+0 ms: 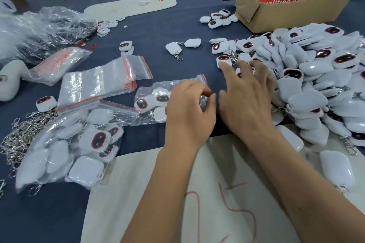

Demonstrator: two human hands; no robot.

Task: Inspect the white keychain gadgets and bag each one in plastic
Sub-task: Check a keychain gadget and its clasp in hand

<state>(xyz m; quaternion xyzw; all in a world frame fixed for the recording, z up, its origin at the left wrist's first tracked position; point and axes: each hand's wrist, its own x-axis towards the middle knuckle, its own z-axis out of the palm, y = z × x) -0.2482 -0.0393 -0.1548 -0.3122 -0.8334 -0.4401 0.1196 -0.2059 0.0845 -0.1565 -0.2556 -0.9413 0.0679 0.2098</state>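
My left hand [189,108] pinches the open end of a clear zip bag [152,102] that lies on the blue cloth with several white gadgets inside. My right hand [245,92] reaches with fingers spread over the edge of a big pile of loose white keychain gadgets [316,77]; its index finger touches one gadget with a dark face [224,60]. A stack of empty red-zip bags [98,83] lies to the left. Another filled bag [75,150] rests at the near left.
A cardboard box [284,14] with a red sign stands at the far right. Loose metal clasps [17,138] are heaped at the left edge. A beige sheet with red marks [197,193] covers the near table. Crumpled plastic [39,25] lies far left.
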